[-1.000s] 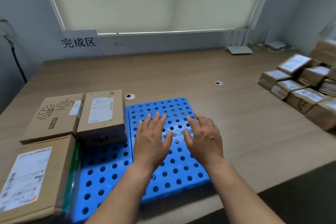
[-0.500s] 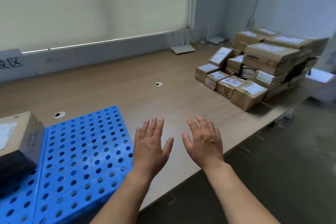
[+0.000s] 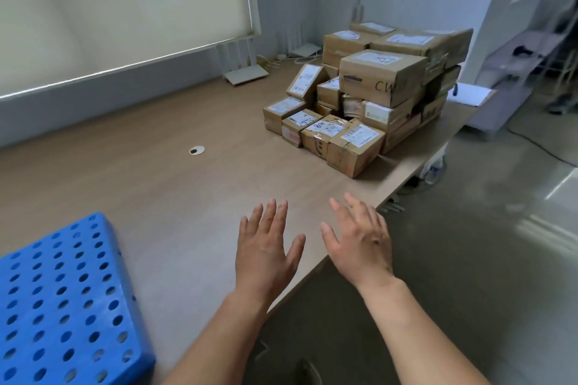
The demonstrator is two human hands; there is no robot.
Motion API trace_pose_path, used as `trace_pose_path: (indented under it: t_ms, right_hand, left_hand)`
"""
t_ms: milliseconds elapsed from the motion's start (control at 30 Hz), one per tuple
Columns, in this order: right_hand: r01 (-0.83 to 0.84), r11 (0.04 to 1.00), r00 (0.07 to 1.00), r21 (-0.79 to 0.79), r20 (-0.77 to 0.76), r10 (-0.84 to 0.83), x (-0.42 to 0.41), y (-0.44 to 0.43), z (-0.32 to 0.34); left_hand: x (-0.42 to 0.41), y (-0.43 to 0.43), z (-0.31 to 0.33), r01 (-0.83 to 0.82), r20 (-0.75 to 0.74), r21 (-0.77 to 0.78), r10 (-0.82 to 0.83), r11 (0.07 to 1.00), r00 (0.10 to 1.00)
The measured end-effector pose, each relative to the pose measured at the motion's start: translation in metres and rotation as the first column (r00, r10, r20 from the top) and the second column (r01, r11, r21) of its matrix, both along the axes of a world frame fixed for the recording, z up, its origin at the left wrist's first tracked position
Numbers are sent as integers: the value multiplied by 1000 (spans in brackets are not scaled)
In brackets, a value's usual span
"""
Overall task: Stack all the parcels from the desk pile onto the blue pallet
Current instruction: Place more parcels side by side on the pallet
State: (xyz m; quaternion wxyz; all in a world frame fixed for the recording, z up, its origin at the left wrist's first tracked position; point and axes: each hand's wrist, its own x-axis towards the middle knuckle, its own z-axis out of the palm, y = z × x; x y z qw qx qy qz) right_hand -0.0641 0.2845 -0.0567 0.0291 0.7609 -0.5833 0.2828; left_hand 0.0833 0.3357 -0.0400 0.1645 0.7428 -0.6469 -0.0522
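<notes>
A pile of brown cardboard parcels (image 3: 369, 94) with white labels stands on the far right end of the wooden desk (image 3: 150, 172). Small boxes lie at its front, larger ones are stacked behind. The blue perforated pallet (image 3: 62, 300) shows only its right corner at the lower left, with nothing on the visible part. My left hand (image 3: 266, 250) and my right hand (image 3: 359, 241) hover palm-down over the desk's near edge, fingers straight and spread, holding nothing. Both are well short of the pile.
A white router (image 3: 247, 73) and cables lie by the wall under the roller blind. A round cable grommet (image 3: 197, 151) sits mid-desk. A white sheet (image 3: 469, 94) lies behind the pile. Grey floor and a metal rack (image 3: 525, 50) are to the right.
The view has swung right: the pallet has slid to the lower left, its parcels left the frame, and the desk pile now sits nearer and larger. Both hands stay empty and spread.
</notes>
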Motion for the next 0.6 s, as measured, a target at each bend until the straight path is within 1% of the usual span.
trace_pose_path:
  t_ms: [167,400,500,600]
  right_hand:
    - [36,999,998,37,-61,-34,-32,-56,-7]
    - [74,992,988,106,-141,-58,-71,-163,13]
    - [97,988,988,120,-133,-81,-87,-210,23]
    - [93,988,993,123,-82,-83,-103,-250,31]
  left_hand:
    - [-32,-67,-11,42,-2,26,-42,999,999]
    - [-68,-187,-11,24,-36,59,-22,998,999]
    - [-77,-238,-9,30,-70,43,-26,999,997]
    - [-85,-280,-5,44,-100,32,-40,999,994]
